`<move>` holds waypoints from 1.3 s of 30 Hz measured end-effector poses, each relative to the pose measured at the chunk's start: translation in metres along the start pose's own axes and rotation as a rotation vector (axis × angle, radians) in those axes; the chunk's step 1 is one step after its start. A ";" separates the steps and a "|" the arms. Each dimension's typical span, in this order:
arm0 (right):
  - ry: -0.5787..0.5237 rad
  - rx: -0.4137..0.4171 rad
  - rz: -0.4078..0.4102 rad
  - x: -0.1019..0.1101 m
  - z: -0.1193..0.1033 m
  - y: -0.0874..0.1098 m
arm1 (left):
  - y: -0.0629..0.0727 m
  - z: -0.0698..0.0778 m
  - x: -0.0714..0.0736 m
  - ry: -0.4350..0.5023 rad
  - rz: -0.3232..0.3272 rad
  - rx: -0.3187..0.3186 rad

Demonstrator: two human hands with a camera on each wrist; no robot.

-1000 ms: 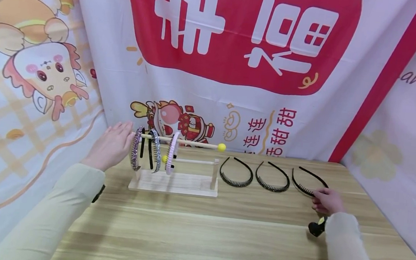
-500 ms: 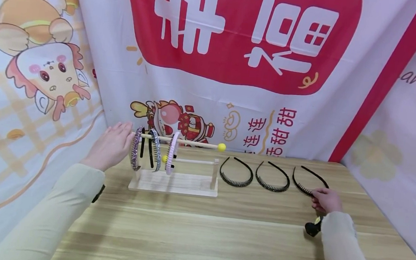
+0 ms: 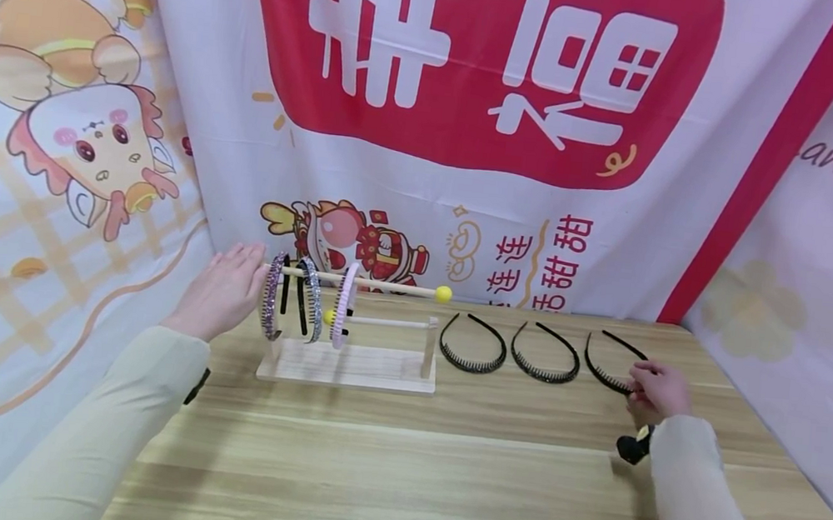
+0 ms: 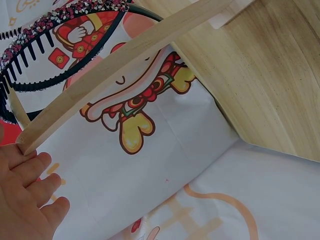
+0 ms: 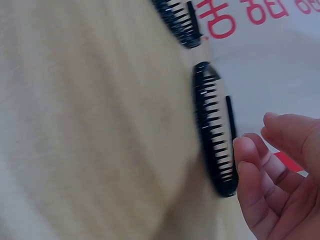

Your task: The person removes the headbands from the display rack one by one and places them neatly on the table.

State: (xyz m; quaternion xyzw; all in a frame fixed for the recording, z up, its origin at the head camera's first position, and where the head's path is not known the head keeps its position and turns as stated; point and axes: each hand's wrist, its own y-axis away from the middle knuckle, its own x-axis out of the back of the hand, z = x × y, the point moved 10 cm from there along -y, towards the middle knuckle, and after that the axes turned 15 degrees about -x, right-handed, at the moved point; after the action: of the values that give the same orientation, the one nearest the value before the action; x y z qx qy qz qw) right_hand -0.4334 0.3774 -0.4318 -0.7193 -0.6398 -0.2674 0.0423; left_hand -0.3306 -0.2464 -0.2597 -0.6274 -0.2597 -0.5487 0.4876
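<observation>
My left hand [image 3: 225, 292] is at the left end of a wooden headband rack [image 3: 376, 372]. In the left wrist view its fairly straight fingers touch the top of the wooden post [image 4: 115, 77]. From the upper rod [image 3: 399, 288] hang a purple glitter headband [image 3: 271, 300], a silver glitter one [image 3: 315, 305] and a pale pink one [image 3: 342, 307]. At the far right, my right hand [image 3: 663, 390] is beside a black toothed headband [image 3: 604, 379] lying on the table. The right wrist view shows its thumb and bent fingers apart, with nothing held between them.
Two more black headbands, the middle one [image 3: 544, 377] and the left one [image 3: 471, 367], lie in a row between the rack and my right hand. A lower rod [image 3: 388, 322] crosses the rack. Printed cloth [image 3: 613, 254] hangs behind the wooden table [image 3: 403, 476].
My right hand shifted the rightmost black headband slightly, then came off its front and moved a little up along its right side. My left hand has stayed in place.
</observation>
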 end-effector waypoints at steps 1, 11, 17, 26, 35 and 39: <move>0.012 0.011 0.001 0.001 -0.004 0.000 | 0.000 0.000 0.000 -0.001 -0.001 0.000; 0.054 0.117 0.046 0.016 -0.064 0.009 | 0.000 -0.001 0.000 -0.007 -0.001 -0.001; 0.118 0.157 0.063 0.013 -0.104 0.022 | -0.001 -0.001 0.001 -0.011 0.001 -0.006; 0.204 0.151 0.090 0.001 -0.151 0.031 | 0.000 -0.001 -0.002 -0.002 -0.015 -0.003; 0.217 0.214 0.119 -0.021 -0.200 0.053 | 0.000 0.001 0.000 -0.001 -0.003 -0.007; 0.227 0.257 0.116 -0.034 -0.220 0.066 | 0.001 0.001 0.001 0.000 -0.001 -0.009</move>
State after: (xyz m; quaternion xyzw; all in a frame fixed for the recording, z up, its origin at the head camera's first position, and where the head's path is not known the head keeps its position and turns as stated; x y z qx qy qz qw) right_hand -0.4454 0.2465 -0.2403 -0.7090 -0.6171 -0.2598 0.2213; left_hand -0.3296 -0.2462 -0.2593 -0.6295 -0.2576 -0.5500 0.4846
